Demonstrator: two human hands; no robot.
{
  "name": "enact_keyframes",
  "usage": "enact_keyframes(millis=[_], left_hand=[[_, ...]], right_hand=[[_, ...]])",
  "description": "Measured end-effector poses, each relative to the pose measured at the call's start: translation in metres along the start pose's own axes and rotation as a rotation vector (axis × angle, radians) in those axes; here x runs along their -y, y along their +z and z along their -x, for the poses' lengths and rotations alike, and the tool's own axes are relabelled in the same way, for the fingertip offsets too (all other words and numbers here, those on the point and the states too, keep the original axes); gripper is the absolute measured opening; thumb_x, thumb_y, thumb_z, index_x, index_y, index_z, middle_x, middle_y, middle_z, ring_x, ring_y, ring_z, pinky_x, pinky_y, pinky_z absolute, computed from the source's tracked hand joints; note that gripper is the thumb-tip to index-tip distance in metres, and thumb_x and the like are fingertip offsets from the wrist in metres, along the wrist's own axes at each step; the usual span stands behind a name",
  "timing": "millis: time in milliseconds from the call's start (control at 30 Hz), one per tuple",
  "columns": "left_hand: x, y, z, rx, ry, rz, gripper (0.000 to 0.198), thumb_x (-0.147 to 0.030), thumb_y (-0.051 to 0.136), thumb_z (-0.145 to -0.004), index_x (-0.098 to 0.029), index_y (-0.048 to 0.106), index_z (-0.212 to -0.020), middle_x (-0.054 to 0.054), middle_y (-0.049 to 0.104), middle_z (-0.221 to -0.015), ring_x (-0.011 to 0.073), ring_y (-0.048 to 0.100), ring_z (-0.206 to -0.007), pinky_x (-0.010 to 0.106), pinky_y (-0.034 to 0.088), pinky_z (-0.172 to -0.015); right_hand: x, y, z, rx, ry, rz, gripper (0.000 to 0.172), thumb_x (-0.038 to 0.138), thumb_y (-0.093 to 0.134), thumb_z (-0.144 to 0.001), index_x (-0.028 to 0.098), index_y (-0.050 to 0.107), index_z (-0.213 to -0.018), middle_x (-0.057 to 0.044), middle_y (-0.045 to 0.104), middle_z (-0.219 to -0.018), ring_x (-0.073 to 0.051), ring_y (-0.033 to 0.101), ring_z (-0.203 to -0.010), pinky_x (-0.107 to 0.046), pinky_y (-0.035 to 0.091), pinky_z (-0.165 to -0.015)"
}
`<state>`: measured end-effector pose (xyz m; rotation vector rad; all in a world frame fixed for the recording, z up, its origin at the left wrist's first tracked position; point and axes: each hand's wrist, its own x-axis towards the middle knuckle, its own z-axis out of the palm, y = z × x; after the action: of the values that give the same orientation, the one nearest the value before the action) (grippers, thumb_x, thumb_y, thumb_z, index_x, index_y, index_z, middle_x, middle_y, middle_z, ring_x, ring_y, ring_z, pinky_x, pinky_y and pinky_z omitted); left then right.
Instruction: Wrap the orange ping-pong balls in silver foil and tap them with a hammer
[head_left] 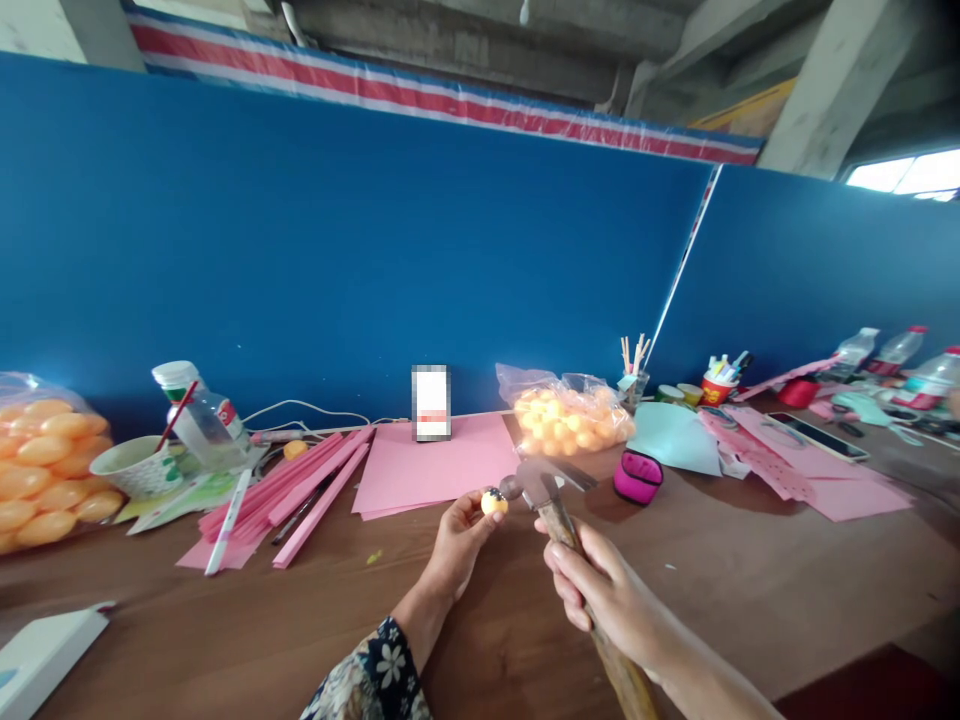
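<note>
My left hand [456,548] pinches a small yellow-orange ball [495,504], which looks like a ping-pong ball with dark marks on its top. Wrapped around the wooden handle of a claw hammer [556,522] is my right hand [604,585]. The hammer's round face is close beside the ball at its upper right; whether they touch, I cannot tell. Its claw points right, toward a magenta pouch [638,478] on the table. Behind my left hand lie pink paper sheets [439,460].
Bags of orange balls stand behind the hammer [574,420] and at far left [45,460]. Pink paper strips [300,485], a paper cup [135,468] and a bottle [206,420] sit left. A phone [431,402] leans by the blue partition [420,230]. Pens, papers and bottles occupy the right.
</note>
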<state>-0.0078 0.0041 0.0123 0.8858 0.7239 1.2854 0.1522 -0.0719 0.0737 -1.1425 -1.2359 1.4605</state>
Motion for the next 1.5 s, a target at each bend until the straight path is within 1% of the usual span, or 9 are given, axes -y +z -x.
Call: enact_keyframes(millis=[133,367,500,633,800,900,1133,1300,1500], left_hand=[[-0.001,0.002,0.001,0.039,-0.013,0.032,0.037,-0.025,0.076,-0.058,-0.015,0.065,-0.092,0.007,0.066,-0.09,0.014,0.059,-0.077,0.024,0.043,-0.071],[0.001,-0.001,0.0,-0.034,-0.018,0.021,0.035,-0.027,0.074,-0.061,-0.015,0.063,-0.091,0.006,0.065,-0.087,0.0124,0.059,-0.074,0.023,0.045,-0.07],[0.003,-0.002,-0.001,-0.048,-0.036,0.01,0.033,-0.027,0.072,-0.064,-0.015,0.062,-0.092,0.006,0.064,-0.089,0.0134,0.059,-0.079,0.024,0.046,-0.072],[0.004,-0.003,-0.001,-0.055,-0.036,0.029,0.033,-0.027,0.072,-0.064,-0.015,0.062,-0.093,0.006,0.063,-0.09,0.0135,0.058,-0.08,0.025,0.047,-0.073],[0.006,-0.003,-0.003,-0.06,-0.026,-0.004,0.037,-0.028,0.072,-0.063,-0.014,0.062,-0.095,0.007,0.063,-0.091,0.0147,0.059,-0.081,0.026,0.047,-0.072],[0.006,-0.003,-0.003,-0.057,-0.023,-0.008,0.037,-0.029,0.072,-0.062,-0.014,0.062,-0.095,0.008,0.064,-0.093,0.016,0.059,-0.083,0.027,0.048,-0.074],[0.006,-0.004,-0.004,-0.077,-0.048,0.015,0.038,-0.029,0.074,-0.059,-0.014,0.062,-0.092,0.006,0.064,-0.087,0.0145,0.06,-0.078,0.025,0.048,-0.07],[0.007,-0.002,-0.005,-0.124,-0.053,0.021,0.042,-0.032,0.076,-0.055,-0.014,0.063,-0.09,0.006,0.065,-0.085,0.014,0.06,-0.075,0.024,0.048,-0.067],[0.002,-0.002,-0.002,-0.06,-0.065,0.015,0.037,-0.029,0.074,-0.061,-0.015,0.062,-0.093,0.006,0.065,-0.089,0.0142,0.06,-0.08,0.025,0.047,-0.072]], right_hand=[[0.0,0.0,0.0,0.012,0.027,0.0,0.037,0.043,0.05,-0.082,0.019,0.045,-0.109,0.005,0.041,-0.065,-0.005,0.035,-0.047,-0.018,0.031,-0.04],[0.013,-0.016,0.006,-0.035,0.013,0.014,0.035,0.048,0.047,-0.082,0.021,0.049,-0.104,0.001,0.046,-0.077,-0.007,0.04,-0.052,-0.019,0.033,-0.042],[0.011,-0.041,0.006,-0.115,-0.03,0.325,0.032,0.049,0.044,-0.083,0.02,0.053,-0.091,-0.001,0.052,-0.074,-0.011,0.047,-0.057,-0.023,0.04,-0.049],[0.003,-0.07,0.001,-0.213,-0.122,0.66,0.03,0.045,0.046,-0.082,0.021,0.055,-0.097,-0.001,0.056,-0.066,-0.016,0.053,-0.059,-0.029,0.042,-0.059],[-0.015,-0.099,-0.01,-0.237,-0.186,0.919,0.031,0.039,0.044,-0.082,0.019,0.055,-0.102,-0.008,0.063,-0.092,-0.024,0.058,-0.086,-0.034,0.041,-0.077],[-0.029,-0.111,-0.018,-0.209,-0.18,1.062,0.03,0.035,0.038,-0.084,0.019,0.054,-0.103,-0.008,0.062,-0.095,-0.023,0.058,-0.088,-0.034,0.042,-0.077],[-0.046,-0.133,-0.027,-0.255,-0.218,1.337,0.035,0.033,0.036,-0.084,0.013,0.054,-0.105,-0.014,0.059,-0.101,-0.025,0.054,-0.096,-0.038,0.042,-0.086],[-0.053,-0.142,-0.029,-0.25,-0.209,1.407,0.032,0.029,0.035,-0.084,0.013,0.054,-0.104,-0.013,0.059,-0.096,-0.024,0.055,-0.092,-0.037,0.043,-0.083],[-0.057,-0.14,-0.038,-0.286,-0.285,1.5,0.023,0.026,0.04,-0.083,0.015,0.056,-0.094,-0.011,0.054,-0.088,-0.023,0.053,-0.083,-0.035,0.044,-0.076]])
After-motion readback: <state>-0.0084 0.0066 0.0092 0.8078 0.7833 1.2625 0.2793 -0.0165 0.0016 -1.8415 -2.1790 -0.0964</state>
